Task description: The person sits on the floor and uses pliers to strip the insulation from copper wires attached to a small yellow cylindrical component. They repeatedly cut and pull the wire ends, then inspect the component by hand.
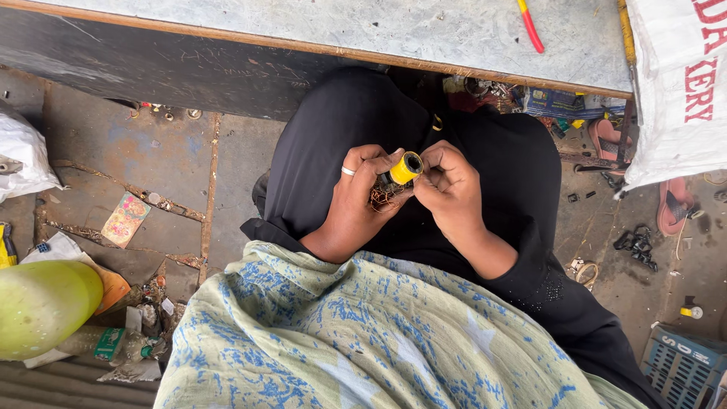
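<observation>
At frame centre, both hands, left hand [356, 198] and right hand [448, 185], grip a small yellow plastic cylinder with coppery wire [395, 179]. Its open dark end points up-right, its long axis diagonal. A blue plastic crate [681, 365] sits lower right, contents unclear.

Grey tabletop [424, 30] along top, red-handled tool [531, 27] lying on it; white sack [674, 83] hanging at right; pale green ball [42, 307] bottom left, white bag [23, 155] far left, small picture card [125, 220] on floor, blue crate [681, 367] bottom right, pink sandal [670, 204] at right
</observation>
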